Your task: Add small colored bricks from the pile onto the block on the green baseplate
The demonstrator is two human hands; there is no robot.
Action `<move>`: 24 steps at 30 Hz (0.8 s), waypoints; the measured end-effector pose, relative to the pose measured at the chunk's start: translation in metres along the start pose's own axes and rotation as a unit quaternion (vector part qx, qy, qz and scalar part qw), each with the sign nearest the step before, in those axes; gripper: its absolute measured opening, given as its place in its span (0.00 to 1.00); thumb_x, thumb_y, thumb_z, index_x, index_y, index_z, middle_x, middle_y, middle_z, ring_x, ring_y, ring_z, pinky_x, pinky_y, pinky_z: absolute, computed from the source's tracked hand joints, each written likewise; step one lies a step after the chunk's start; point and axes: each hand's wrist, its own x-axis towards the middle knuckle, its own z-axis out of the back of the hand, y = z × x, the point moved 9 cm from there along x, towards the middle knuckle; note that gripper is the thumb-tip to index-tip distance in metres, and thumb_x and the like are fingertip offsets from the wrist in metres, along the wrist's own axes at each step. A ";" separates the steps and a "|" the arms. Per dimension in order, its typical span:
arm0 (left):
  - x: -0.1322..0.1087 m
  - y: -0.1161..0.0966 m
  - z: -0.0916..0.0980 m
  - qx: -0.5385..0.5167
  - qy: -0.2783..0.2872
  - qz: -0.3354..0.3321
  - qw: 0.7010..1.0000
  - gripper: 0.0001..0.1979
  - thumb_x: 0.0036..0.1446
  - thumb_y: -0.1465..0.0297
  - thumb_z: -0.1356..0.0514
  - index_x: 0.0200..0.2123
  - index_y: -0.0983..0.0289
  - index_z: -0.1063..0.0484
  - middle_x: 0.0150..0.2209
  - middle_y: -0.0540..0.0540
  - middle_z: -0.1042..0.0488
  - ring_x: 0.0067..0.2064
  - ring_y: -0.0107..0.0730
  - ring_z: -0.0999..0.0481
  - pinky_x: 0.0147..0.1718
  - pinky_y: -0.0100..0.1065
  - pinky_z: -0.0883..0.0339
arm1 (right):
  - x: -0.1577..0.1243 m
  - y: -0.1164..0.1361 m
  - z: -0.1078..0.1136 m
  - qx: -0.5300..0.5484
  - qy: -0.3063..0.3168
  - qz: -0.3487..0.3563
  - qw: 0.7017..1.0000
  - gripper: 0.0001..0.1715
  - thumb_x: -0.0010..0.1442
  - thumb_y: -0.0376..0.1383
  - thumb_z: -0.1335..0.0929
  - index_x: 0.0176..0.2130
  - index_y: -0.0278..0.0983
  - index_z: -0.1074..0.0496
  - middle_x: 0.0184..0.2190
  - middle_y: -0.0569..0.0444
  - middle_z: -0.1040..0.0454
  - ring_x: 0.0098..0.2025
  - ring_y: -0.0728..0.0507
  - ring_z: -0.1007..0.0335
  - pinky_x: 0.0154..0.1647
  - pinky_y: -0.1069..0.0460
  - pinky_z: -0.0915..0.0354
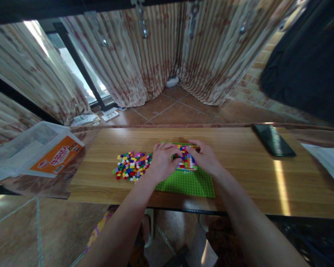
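A green studded baseplate lies on the wooden table, and its far half carries a build of small coloured toy bricks. My left hand is over the left side of this build, fingers curled and thumb near the index finger; anything pinched there is too small to make out. On the other side, my right hand grips the build's far right corner with thumb and fingers. Both hands cover parts of the build. A heap of loose toy bricks in many colours lies just left of my left hand.
The wooden table runs from left to right. A black phone lies at its right, with white paper beyond. A clear plastic box with an orange label stands at the left. Striped curtains hang behind.
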 end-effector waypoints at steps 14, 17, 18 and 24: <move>-0.001 -0.001 0.001 0.007 -0.012 0.018 1.000 0.04 0.55 0.70 0.36 0.36 0.60 0.25 0.44 0.53 0.23 0.50 0.41 0.28 0.52 0.44 0.39 | -0.006 0.017 -0.005 0.058 0.056 0.011 0.997 0.35 0.46 0.38 0.27 0.55 0.37 0.28 0.55 0.46 0.26 0.57 0.36 0.31 0.61 0.41 0.39; -0.001 0.000 -0.001 0.008 -0.014 0.018 1.000 0.05 0.54 0.70 0.36 0.36 0.60 0.25 0.43 0.53 0.24 0.50 0.41 0.28 0.52 0.44 0.38 | -0.005 0.018 -0.004 0.054 0.048 0.006 0.997 0.35 0.45 0.37 0.28 0.55 0.38 0.27 0.53 0.47 0.25 0.56 0.37 0.29 0.59 0.41 0.38; -0.001 0.001 -0.001 0.008 -0.014 0.019 1.000 0.05 0.54 0.70 0.36 0.36 0.60 0.25 0.43 0.53 0.24 0.50 0.41 0.28 0.52 0.44 0.38 | -0.005 0.018 -0.003 0.053 0.045 0.006 0.998 0.35 0.45 0.37 0.28 0.54 0.39 0.27 0.53 0.48 0.24 0.55 0.37 0.29 0.59 0.41 0.37; 0.000 0.003 -0.003 0.004 -0.014 0.030 0.999 0.05 0.53 0.71 0.36 0.36 0.59 0.25 0.43 0.54 0.24 0.49 0.42 0.27 0.51 0.44 0.38 | -0.005 0.021 -0.004 0.061 0.044 0.008 0.997 0.36 0.44 0.36 0.29 0.54 0.38 0.27 0.52 0.49 0.24 0.54 0.37 0.28 0.58 0.41 0.37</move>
